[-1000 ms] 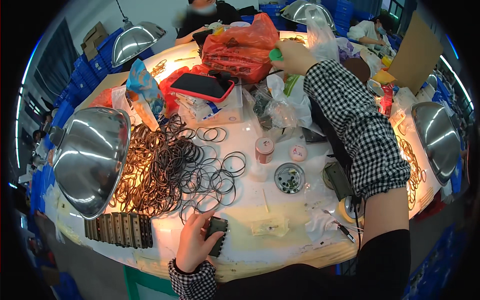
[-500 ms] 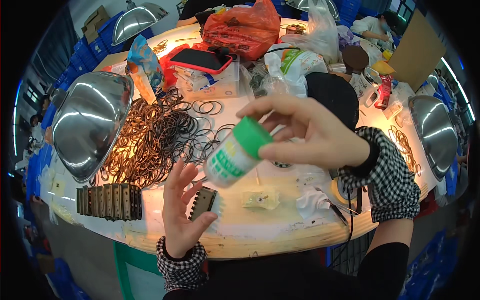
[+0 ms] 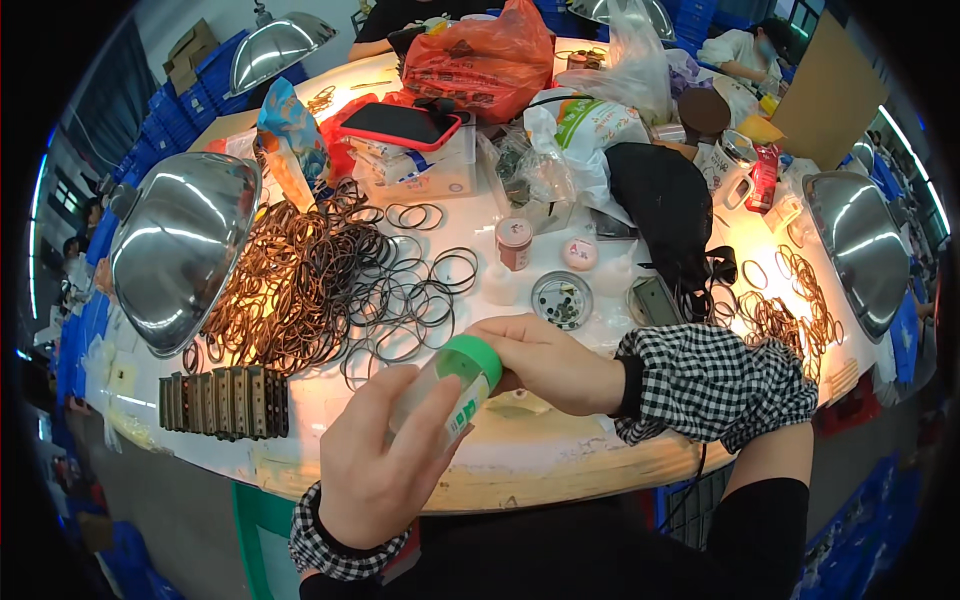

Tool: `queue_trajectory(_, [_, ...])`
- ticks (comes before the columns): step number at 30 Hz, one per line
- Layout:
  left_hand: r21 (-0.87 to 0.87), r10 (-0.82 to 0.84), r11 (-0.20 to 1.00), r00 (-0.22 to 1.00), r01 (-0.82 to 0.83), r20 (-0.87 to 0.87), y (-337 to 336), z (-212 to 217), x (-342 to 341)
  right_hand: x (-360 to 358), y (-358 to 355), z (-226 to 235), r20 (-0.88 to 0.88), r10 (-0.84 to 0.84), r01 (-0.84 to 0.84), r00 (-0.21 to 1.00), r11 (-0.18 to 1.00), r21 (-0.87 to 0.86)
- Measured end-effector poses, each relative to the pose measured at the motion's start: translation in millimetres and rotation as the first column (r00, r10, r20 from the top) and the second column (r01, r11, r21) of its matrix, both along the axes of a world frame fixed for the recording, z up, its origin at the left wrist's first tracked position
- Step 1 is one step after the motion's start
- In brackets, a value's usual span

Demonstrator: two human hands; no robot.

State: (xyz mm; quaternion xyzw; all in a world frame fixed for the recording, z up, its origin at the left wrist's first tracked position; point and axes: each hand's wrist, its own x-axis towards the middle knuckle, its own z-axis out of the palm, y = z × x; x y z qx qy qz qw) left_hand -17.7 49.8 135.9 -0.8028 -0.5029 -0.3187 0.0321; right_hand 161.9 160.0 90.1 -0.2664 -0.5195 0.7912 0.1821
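A small white bottle (image 3: 452,398) with a green cap sits between both hands, just above the table's near edge. My left hand (image 3: 375,460) wraps its body from below. My right hand (image 3: 545,362) has its fingers on the green cap. Both wrists wear black-and-white checked cuffs. Behind the hands lies a big heap of dark rubber rings (image 3: 310,280). A row of dark metal blocks (image 3: 225,402) lies to the left of my left hand.
Metal lamp shades stand at the left (image 3: 185,245) and right (image 3: 865,245). A small round tin (image 3: 562,300), a pink-capped jar (image 3: 514,242), a red phone on a box (image 3: 400,125), an orange bag (image 3: 480,50) and a black cloth (image 3: 665,215) crowd the table. Other people sit at the far side.
My right hand brought the green-capped bottle from the far side of the table down toward me. My left hand left the dark block and now grips the bottle's body.
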Motion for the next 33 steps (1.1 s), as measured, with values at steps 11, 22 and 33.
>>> queue_trajectory(11, [0.234,-0.125,0.935,0.866,0.266,-0.483,-14,29,6,-6,-35,3,0.019,0.198,-0.193,0.98,0.969,-0.156])
queue_trajectory(22, [0.045,-0.194,0.974,0.926,0.22,-0.325,-27,40,-4,-5,-69,0,-0.2,0.2,-0.272,0.959,0.842,-0.467])
queue_trajectory(33, [-0.015,-0.227,0.971,0.9,0.238,-0.371,-28,44,5,-14,-91,-32,-0.426,0.024,-0.334,0.904,0.661,-0.672])
